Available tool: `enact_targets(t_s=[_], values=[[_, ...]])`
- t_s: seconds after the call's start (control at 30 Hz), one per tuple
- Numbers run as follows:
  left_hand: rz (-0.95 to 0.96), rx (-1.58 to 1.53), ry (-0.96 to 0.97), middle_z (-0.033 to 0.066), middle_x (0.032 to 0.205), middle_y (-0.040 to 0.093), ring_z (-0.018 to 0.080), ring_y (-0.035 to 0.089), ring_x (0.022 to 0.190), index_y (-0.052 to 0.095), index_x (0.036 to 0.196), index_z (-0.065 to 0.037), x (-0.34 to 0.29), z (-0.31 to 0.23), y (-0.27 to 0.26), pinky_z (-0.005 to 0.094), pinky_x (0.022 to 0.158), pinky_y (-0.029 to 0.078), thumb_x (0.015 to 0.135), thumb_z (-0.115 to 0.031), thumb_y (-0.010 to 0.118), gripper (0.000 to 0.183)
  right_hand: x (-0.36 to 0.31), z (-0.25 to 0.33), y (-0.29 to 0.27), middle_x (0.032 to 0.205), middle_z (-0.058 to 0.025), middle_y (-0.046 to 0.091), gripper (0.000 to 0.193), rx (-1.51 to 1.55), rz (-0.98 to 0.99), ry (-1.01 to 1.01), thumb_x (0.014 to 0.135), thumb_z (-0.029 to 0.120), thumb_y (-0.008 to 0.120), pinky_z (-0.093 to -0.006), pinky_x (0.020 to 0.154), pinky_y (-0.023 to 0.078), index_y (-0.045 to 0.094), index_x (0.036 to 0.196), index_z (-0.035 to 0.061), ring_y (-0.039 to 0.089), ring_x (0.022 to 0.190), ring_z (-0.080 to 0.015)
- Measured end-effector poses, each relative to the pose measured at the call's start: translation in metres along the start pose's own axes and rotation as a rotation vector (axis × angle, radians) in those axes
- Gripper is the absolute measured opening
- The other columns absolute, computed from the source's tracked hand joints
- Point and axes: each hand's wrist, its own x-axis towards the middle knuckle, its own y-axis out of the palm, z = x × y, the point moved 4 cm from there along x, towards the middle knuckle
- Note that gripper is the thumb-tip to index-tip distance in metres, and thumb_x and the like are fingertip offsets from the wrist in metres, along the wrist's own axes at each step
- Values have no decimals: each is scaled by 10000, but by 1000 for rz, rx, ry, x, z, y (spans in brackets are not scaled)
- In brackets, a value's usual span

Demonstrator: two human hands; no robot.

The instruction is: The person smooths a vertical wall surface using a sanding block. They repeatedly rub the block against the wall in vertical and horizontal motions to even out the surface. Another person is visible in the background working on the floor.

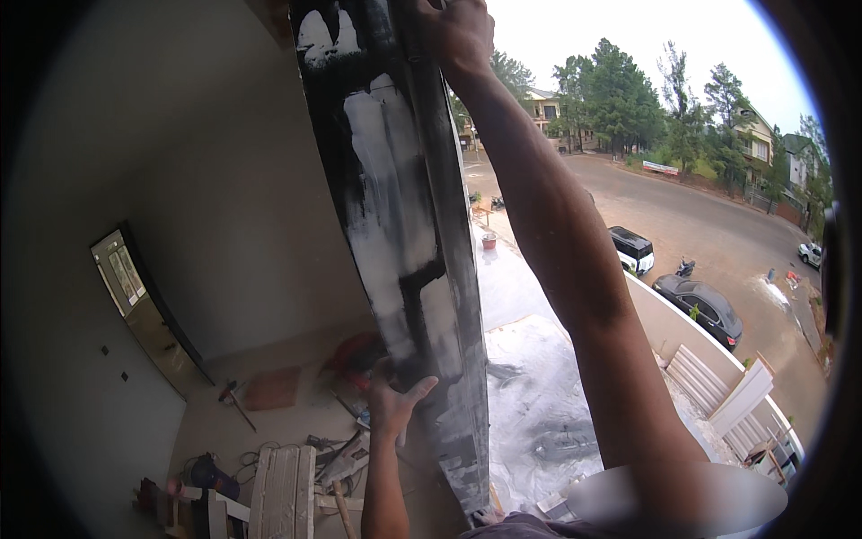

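Observation:
A tall black post or frame (364, 207), smeared with white filler or paint, runs from the upper edge down in front of me. My left hand (395, 404) is at its left edge, lower down. The thumb stretches across the dark face, and the other fingers are partly hidden, seemingly curled about the edge. High up, my right hand (456, 38) is closed against the post's right side, with that arm stretched upward. Its fingertips are cut off by the upper picture edge, so what they hold cannot be made out.
Down on the left, a room floor bears a pale slatted bench (283, 490), cables and tools. White sheeting (539, 386) covers a ledge at right, bounded by a low wall (660, 314). Beyond it are a dark car (700, 310) and a road. A blurred pale disc (718, 499) overlaps my right arm.

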Motion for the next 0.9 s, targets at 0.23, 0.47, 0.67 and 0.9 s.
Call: enact_targets(t_s=[0.23,0.47,0.67,0.9], values=[[-4,4,-24,128,1105,651,248,634,1008,533,1205,23,-2,-17,-6,368,889,497,703,-272,892,685,-224,-37,-67,839,-83,613,251,-41,-38,69,809,226,800,-406,567,480,608,891,87,648,686,-284],[42,39,-56,142,1139,645,256,623,1040,537,1213,48,0,-23,3,352,907,484,722,-315,887,704,-219,-38,-79,831,-79,618,263,-58,-48,64,800,243,812,-369,591,486,639,905,76,649,693,-240],[65,218,-126,177,1162,642,291,615,1076,529,1236,64,-2,-14,-12,380,944,469,736,-360,877,742,-176,-25,-61,829,-61,611,269,-31,-83,108,812,330,784,-394,596,476,658,921,118,659,712,-268],[57,101,-126,193,1207,634,306,602,1105,527,1275,61,2,-10,-1,394,962,452,756,-316,858,722,-342,-82,-147,783,-66,609,267,97,102,454,793,240,807,-370,610,500,617,851,61,641,654,-234]])
